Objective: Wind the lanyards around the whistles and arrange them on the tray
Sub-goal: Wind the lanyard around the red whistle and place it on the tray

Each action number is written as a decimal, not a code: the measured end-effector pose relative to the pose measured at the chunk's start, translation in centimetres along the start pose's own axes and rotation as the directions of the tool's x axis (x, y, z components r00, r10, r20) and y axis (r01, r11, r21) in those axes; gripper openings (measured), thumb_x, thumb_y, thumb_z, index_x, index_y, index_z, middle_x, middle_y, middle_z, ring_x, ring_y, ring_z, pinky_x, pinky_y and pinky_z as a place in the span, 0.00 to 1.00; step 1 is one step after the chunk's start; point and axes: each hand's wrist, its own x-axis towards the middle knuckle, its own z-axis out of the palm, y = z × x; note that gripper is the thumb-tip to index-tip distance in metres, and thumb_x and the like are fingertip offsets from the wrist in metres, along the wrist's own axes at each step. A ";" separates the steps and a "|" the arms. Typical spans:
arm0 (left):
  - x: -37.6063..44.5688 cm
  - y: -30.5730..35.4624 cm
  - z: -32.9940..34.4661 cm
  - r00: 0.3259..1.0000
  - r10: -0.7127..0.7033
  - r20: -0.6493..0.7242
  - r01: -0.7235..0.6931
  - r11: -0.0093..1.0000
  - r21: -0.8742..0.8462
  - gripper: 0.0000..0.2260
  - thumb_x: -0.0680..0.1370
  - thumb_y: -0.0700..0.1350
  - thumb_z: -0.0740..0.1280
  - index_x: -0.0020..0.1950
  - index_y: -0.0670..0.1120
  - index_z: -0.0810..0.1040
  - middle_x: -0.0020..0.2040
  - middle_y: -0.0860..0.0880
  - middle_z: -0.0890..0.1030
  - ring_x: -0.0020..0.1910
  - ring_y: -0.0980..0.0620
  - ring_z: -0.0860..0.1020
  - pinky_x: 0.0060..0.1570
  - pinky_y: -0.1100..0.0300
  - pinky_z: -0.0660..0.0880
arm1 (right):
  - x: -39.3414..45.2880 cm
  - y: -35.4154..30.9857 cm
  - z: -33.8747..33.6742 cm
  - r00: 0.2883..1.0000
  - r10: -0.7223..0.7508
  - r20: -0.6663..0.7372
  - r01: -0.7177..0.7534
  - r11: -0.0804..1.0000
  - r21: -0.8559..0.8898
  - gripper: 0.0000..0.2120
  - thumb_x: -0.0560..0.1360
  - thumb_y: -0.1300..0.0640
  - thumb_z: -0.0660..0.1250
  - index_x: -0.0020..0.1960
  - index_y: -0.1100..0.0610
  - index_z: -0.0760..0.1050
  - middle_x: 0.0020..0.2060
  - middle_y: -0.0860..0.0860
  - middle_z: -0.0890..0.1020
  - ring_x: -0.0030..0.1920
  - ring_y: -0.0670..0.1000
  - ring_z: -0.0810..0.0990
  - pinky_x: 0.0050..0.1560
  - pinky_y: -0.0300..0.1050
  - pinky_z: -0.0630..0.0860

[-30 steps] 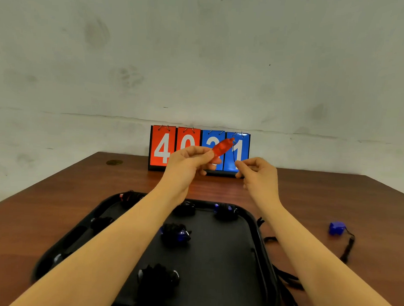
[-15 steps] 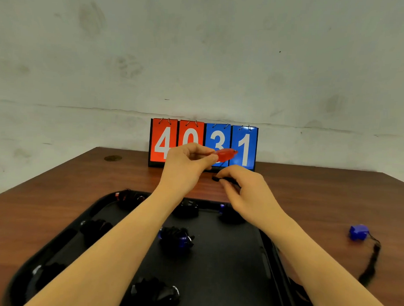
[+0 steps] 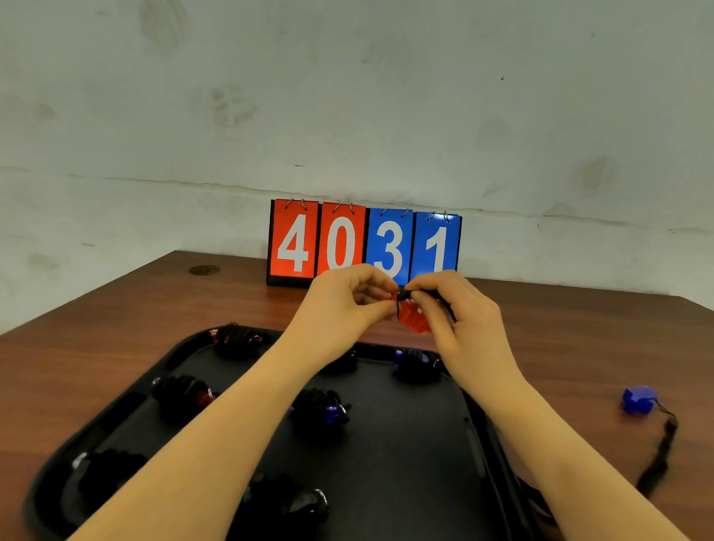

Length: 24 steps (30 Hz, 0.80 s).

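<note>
Head view: a red whistle [image 3: 411,320] is being held above the far rim of the black tray [image 3: 421,454], in front of the scoreboard [image 3: 364,246], between the two hands. The left hand [image 3: 346,306] is being kept curled, its thumb and forefinger pinching at the whistle's top edge. The right hand [image 3: 459,314] is being kept curled as well, its fingertips [image 3: 417,290] pinching the black lanyard [image 3: 403,295] where it meets the whistle; a thin strand is being shown hanging down across the red body. How many turns are lying on the whistle cannot be told, as most of it is being hidden by the fingers. Seven wound whistles are being carried by the tray: three in the far row [image 3: 239,341] [image 3: 344,361] [image 3: 417,363], the middle one being largely covered by the left forearm; two in the middle row [image 3: 183,393] [image 3: 322,408]; two in the near row [image 3: 105,474] [image 3: 286,500]. A blue whistle [image 3: 638,399] is lying unwound on the wooden tabletop [image 3: 567,338], well apart from the tray on the right, its black cord [image 3: 660,455] trailing toward the near edge. The scoreboard is being shown reading 4 0 3 1, standing at the tabletop's far edge against the wall [image 3: 353,88].
</note>
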 end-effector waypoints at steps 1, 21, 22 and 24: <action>0.0 0.0 0.0 1.000 -0.009 0.016 0.009 1.000 -0.009 0.08 0.71 0.40 0.72 0.49 0.48 0.80 0.43 0.55 0.81 0.44 0.62 0.79 0.48 0.73 0.75 | 0.0 -0.1 -0.1 0.999 0.036 -0.001 -0.036 0.999 0.024 0.06 0.76 0.60 0.64 0.50 0.58 0.78 0.43 0.46 0.79 0.45 0.43 0.78 0.49 0.31 0.73; -0.7 0.8 -0.3 0.978 -0.022 0.208 0.067 0.974 -0.214 0.07 0.71 0.38 0.71 0.44 0.50 0.80 0.43 0.49 0.84 0.45 0.54 0.83 0.51 0.59 0.79 | 1.1 -0.6 -2.3 0.783 0.562 0.265 -0.591 0.543 0.596 0.03 0.64 0.59 0.73 0.38 0.55 0.82 0.35 0.51 0.84 0.38 0.48 0.82 0.35 0.37 0.77; -0.7 0.8 -0.2 0.981 -0.021 0.195 0.070 0.967 -0.247 0.07 0.71 0.37 0.71 0.44 0.49 0.80 0.42 0.49 0.84 0.43 0.53 0.83 0.50 0.59 0.79 | 1.1 -0.5 -2.3 0.777 0.567 0.274 -0.595 0.518 0.615 0.03 0.63 0.58 0.73 0.36 0.54 0.83 0.35 0.51 0.84 0.38 0.49 0.82 0.37 0.39 0.78; -0.6 0.8 0.0 0.987 -0.013 0.158 0.061 0.951 -0.302 0.08 0.71 0.36 0.71 0.43 0.48 0.80 0.40 0.50 0.84 0.41 0.51 0.83 0.49 0.59 0.79 | 1.0 -0.4 -2.2 0.766 0.577 0.282 -0.604 0.498 0.623 0.02 0.63 0.59 0.73 0.35 0.54 0.83 0.35 0.53 0.84 0.39 0.52 0.82 0.40 0.43 0.79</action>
